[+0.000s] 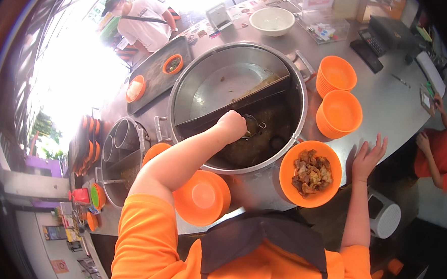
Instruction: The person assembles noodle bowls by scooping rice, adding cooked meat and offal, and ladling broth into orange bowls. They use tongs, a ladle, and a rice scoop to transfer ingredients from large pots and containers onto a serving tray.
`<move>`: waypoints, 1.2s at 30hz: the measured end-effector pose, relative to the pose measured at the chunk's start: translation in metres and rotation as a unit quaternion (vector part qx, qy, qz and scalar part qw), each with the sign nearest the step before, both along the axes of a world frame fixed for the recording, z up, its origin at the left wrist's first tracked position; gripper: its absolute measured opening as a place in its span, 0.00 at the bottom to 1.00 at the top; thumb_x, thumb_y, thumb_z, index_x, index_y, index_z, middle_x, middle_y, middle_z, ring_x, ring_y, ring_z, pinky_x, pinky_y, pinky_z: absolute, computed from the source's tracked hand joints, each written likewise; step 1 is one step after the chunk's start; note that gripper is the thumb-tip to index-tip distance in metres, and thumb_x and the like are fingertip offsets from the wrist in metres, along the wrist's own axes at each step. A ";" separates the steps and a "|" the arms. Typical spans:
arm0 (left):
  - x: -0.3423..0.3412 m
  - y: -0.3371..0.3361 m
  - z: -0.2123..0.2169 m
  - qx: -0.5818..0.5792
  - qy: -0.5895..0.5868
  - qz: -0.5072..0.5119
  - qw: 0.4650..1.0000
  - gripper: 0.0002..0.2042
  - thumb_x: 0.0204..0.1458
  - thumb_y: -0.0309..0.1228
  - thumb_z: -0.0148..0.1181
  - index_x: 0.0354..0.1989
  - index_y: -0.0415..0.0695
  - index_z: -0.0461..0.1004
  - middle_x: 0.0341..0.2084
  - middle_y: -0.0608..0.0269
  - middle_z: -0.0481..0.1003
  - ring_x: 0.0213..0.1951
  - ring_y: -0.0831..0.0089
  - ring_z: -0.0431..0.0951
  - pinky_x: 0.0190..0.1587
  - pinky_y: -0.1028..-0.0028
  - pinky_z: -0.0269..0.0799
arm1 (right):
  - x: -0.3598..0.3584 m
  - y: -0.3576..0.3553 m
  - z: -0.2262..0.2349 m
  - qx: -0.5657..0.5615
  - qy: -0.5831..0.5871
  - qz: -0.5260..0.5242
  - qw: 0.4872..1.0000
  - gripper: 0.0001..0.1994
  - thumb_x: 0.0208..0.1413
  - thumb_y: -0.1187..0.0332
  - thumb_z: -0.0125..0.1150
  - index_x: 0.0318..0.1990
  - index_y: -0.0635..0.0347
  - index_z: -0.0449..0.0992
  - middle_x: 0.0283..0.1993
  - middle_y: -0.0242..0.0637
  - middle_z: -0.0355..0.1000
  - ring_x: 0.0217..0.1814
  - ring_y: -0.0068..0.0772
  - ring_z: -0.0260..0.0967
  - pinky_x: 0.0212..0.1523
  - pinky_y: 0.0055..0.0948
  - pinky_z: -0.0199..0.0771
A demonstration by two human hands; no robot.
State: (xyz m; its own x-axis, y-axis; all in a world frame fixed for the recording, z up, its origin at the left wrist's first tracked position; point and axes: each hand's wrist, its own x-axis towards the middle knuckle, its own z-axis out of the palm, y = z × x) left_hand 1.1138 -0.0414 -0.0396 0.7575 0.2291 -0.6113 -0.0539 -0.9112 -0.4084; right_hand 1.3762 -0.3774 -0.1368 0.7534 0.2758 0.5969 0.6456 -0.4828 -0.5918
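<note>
My left hand (233, 126) is closed over the dark broth side of a big round metal pot (172, 104). It grips what looks like a ladle (249, 126), mostly hidden by the fist, with a small hook showing beside it. A metal divider (205, 108) splits the pot in two; the far half holds paler liquid. My right hand (368, 156) is open, fingers spread, by the counter edge. It holds nothing. Just left of it stands an orange bowl (285, 185) with a heap of browned meat pieces (311, 173).
Orange bowl stacks (339, 111) stand right of the pot; more orange bowls (200, 199) lie below my left forearm. A tray (156, 75) with two small bowls and a white bowl (271, 22) sit farther back. One person (144, 21) stands across the counter; another person (435, 155) is at right.
</note>
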 end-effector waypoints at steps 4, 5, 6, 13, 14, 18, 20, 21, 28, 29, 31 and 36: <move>0.017 0.010 -0.044 -0.018 0.021 -0.010 1.000 0.09 0.53 0.29 0.56 0.37 0.44 0.82 0.40 0.59 0.80 0.43 0.63 0.81 0.43 0.67 0.75 | -0.002 0.001 0.004 -0.024 0.005 -0.013 1.000 0.26 0.63 0.67 0.52 0.67 0.58 0.58 0.74 0.52 0.42 0.75 0.54 0.44 0.66 0.46 0.58; 0.019 0.013 -0.053 -0.019 0.030 -0.014 0.999 0.09 0.53 0.29 0.55 0.37 0.44 0.82 0.40 0.58 0.80 0.43 0.63 0.80 0.43 0.67 0.75 | -0.002 0.001 0.005 -0.027 0.003 -0.015 1.000 0.26 0.63 0.67 0.52 0.67 0.58 0.58 0.74 0.52 0.42 0.74 0.53 0.44 0.66 0.45 0.58; 0.022 0.015 -0.061 -0.020 0.032 -0.015 0.999 0.09 0.53 0.28 0.55 0.37 0.44 0.82 0.40 0.58 0.80 0.43 0.62 0.80 0.43 0.66 0.75 | -0.003 0.002 0.006 -0.029 0.001 -0.017 0.999 0.26 0.63 0.67 0.53 0.68 0.58 0.58 0.74 0.52 0.41 0.74 0.53 0.44 0.66 0.45 0.58; 0.027 0.024 -0.099 -0.011 0.012 -0.005 1.000 0.09 0.52 0.28 0.56 0.36 0.41 0.82 0.40 0.55 0.80 0.44 0.61 0.80 0.43 0.65 0.76 | -0.004 0.004 0.011 -0.019 0.017 -0.011 1.000 0.27 0.61 0.68 0.55 0.67 0.59 0.58 0.74 0.51 0.42 0.74 0.53 0.44 0.66 0.45 0.57; 0.027 0.025 -0.102 -0.008 0.006 -0.002 1.000 0.09 0.52 0.28 0.56 0.36 0.41 0.82 0.39 0.55 0.80 0.43 0.61 0.80 0.43 0.65 0.76 | -0.004 0.004 0.011 -0.021 0.019 -0.011 1.000 0.27 0.61 0.68 0.55 0.67 0.59 0.58 0.74 0.51 0.42 0.74 0.53 0.44 0.67 0.45 0.57; 0.026 0.031 -0.112 -0.037 0.000 0.017 0.999 0.10 0.52 0.28 0.54 0.36 0.38 0.81 0.38 0.53 0.80 0.42 0.58 0.80 0.43 0.64 0.76 | -0.004 0.005 0.011 -0.021 0.017 -0.014 1.000 0.28 0.60 0.69 0.56 0.67 0.59 0.58 0.74 0.52 0.42 0.75 0.54 0.42 0.68 0.46 0.55; 0.024 0.033 -0.119 -0.044 0.009 0.038 0.998 0.10 0.52 0.28 0.53 0.37 0.36 0.80 0.38 0.52 0.80 0.41 0.57 0.80 0.44 0.63 0.76 | -0.004 0.006 0.010 -0.027 0.008 -0.014 1.000 0.28 0.60 0.70 0.56 0.67 0.59 0.58 0.74 0.52 0.42 0.76 0.54 0.41 0.69 0.46 0.53; 0.022 0.034 -0.122 -0.051 -0.017 0.069 0.996 0.10 0.52 0.27 0.53 0.36 0.37 0.80 0.37 0.52 0.80 0.41 0.57 0.81 0.43 0.64 0.76 | -0.004 0.006 0.010 -0.020 0.015 -0.012 1.000 0.28 0.60 0.70 0.56 0.67 0.59 0.58 0.74 0.52 0.43 0.76 0.55 0.40 0.69 0.47 0.53; 0.012 0.040 -0.128 -0.043 -0.093 0.090 0.991 0.10 0.52 0.27 0.53 0.37 0.36 0.78 0.38 0.47 0.79 0.41 0.55 0.80 0.42 0.63 0.76 | -0.003 0.005 0.011 -0.031 -0.003 -0.014 0.999 0.28 0.60 0.69 0.56 0.67 0.60 0.58 0.74 0.53 0.43 0.76 0.55 0.40 0.70 0.47 0.51; 0.012 0.039 -0.123 -0.039 -0.087 0.085 0.992 0.11 0.52 0.27 0.53 0.39 0.35 0.78 0.39 0.48 0.78 0.41 0.56 0.80 0.42 0.63 0.77 | -0.003 0.005 0.011 -0.033 -0.002 -0.015 0.999 0.28 0.60 0.69 0.56 0.67 0.60 0.58 0.74 0.54 0.43 0.76 0.55 0.40 0.70 0.47 0.51; 0.011 0.035 -0.109 -0.023 -0.048 0.042 0.998 0.11 0.52 0.27 0.54 0.39 0.35 0.78 0.39 0.48 0.78 0.41 0.56 0.80 0.42 0.64 0.77 | -0.003 0.005 0.011 -0.033 -0.001 -0.016 0.999 0.28 0.60 0.69 0.56 0.67 0.60 0.58 0.74 0.54 0.43 0.76 0.55 0.40 0.69 0.47 0.53; 0.016 0.012 -0.056 -0.006 -0.004 0.067 0.998 0.11 0.51 0.27 0.57 0.41 0.38 0.80 0.42 0.51 0.78 0.43 0.58 0.81 0.42 0.65 0.77 | -0.004 0.006 0.012 -0.012 0.004 -0.006 1.000 0.27 0.61 0.68 0.55 0.67 0.60 0.58 0.74 0.54 0.43 0.75 0.54 0.42 0.67 0.46 0.56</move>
State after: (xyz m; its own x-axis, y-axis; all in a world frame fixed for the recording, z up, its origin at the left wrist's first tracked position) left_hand 1.1301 -0.0292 -0.0953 0.7252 0.3216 -0.6088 0.0718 -0.9147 -0.3977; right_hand 1.3727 -0.3711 -0.1247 0.7610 0.2805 0.5849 0.6353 -0.5046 -0.5846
